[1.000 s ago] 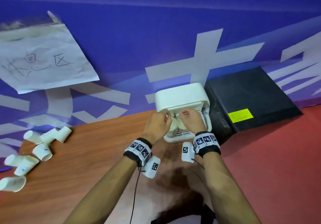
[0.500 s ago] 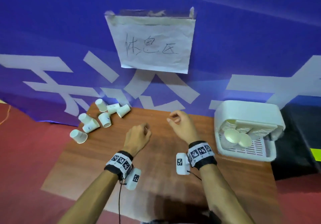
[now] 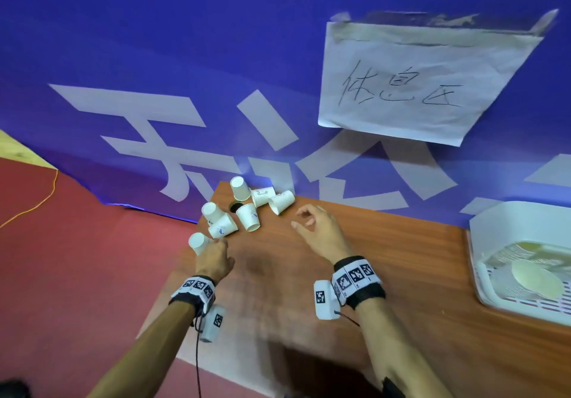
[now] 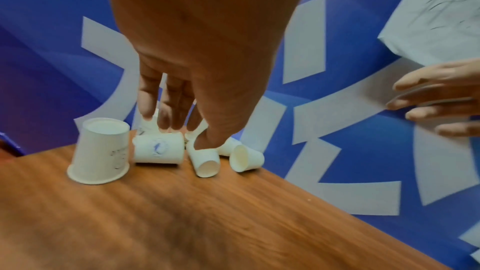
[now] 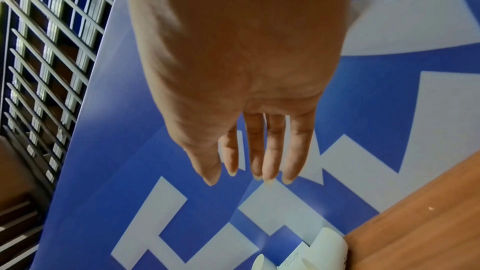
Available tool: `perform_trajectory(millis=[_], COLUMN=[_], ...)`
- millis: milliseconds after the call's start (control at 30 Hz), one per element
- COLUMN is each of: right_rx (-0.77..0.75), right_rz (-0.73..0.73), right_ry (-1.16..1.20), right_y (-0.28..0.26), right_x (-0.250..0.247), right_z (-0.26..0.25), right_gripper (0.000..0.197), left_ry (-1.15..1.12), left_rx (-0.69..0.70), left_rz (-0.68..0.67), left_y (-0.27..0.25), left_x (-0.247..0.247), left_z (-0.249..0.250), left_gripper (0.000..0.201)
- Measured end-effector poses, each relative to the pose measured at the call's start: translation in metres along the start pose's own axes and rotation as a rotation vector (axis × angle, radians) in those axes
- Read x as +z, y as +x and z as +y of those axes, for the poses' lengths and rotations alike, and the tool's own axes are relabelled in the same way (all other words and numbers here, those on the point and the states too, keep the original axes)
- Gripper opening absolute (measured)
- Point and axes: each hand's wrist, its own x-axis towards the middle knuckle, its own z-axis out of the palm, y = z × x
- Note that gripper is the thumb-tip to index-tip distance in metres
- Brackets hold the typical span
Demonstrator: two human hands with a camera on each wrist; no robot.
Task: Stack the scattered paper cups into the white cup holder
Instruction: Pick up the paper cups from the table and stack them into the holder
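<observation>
Several white paper cups lie scattered at the far left corner of the wooden table (image 3: 309, 289). One cup (image 3: 198, 242) stands upside down at the table's left edge, and another cup (image 3: 223, 227) lies on its side beside it. My left hand (image 3: 221, 244) hovers just over these two with straight fingers and holds nothing. In the left wrist view the left hand (image 4: 185, 134) has its fingertips (image 4: 166, 124) right above the lying cup (image 4: 158, 150). My right hand (image 3: 301, 220) is empty, fingers loose, just right of a lying cup (image 3: 281, 201). The white cup holder (image 3: 506, 212) sits at the right with stacked cups (image 3: 536, 277) inside.
A blue banner (image 3: 185, 58) with white shapes rises directly behind the table, with a taped paper sign (image 3: 417, 82) on it. Red floor (image 3: 77, 274) drops off past the table's left edge, close to the cups. A small dark hole (image 3: 236, 206) shows in the tabletop among the cups.
Both hands left the cup holder and crossed the table leftward to the scattered cups. Their fingers, curled half a second ago, are now stretched out. My head turned left.
</observation>
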Motion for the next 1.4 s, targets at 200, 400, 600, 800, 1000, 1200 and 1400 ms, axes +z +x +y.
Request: perform_trajectory(millis=[200, 400, 600, 800, 1000, 1200, 1400], right_rx=[-0.005, 0.044, 0.085, 0.104, 0.108, 0.13, 0.323], right_rz=[-0.115, -0.195, -0.225, -0.348, -0.567, -0.675, -0.639], right_ry=[-0.053, -0.111, -0.166, -0.233, -0.247, -0.157, -0.01], right_y=[0.017, 0.033, 0.056, 0.081, 0.114, 0.144, 0.171], right_x=[0.048, 0.071, 0.082, 0.116, 0.174, 0.226, 0.262], right_z=[-0.013, -0.006, -0.005, 0.002, -0.001, -0.01, -0.009], right_gripper=[0.028, 0.032, 0.033, 0.034, 0.05, 0.054, 0.047], left_ry=[0.031, 0.009, 0.078, 0.089, 0.022, -0.087, -0.122], left_rx=[-0.121, -0.178, -0.102, -0.024, -0.039, -0.086, -0.138], left_rz=[0.007, -0.1, -0.243, -0.28, -0.317, -0.241, -0.202], left_y=[0.047, 0.085, 0.094, 0.101, 0.099, 0.085, 0.092], left_x=[0.011, 0.019, 0.029, 0.043, 0.026, 0.008, 0.01], left_z=[-0.069, -0.093, -0.096, -0.1, -0.105, -0.104, -0.103], left_gripper=[0.062, 0.06, 0.046, 0.051, 0.062, 0.044, 0.05])
